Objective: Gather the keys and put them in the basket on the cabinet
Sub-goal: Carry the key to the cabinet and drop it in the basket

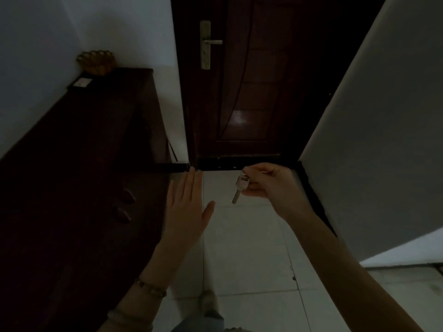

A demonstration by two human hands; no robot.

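Note:
My right hand (268, 185) is raised over the tiled floor, its fingers pinched on a set of keys (241, 185); one silver key hangs down from it. My left hand (187, 209) is open and flat, fingers together, beside the cabinet's front edge, holding nothing. A small woven basket (96, 61) stands at the far end of the dark wooden cabinet (79, 149), against the wall on the left. The hallway is dim.
A dark wooden door (251, 92) with a metal lever handle (209, 43) closes the hallway ahead. A white wall (383, 116) runs close on the right. A small framed card (81, 83) lies on the cabinet near the basket. My foot shows below.

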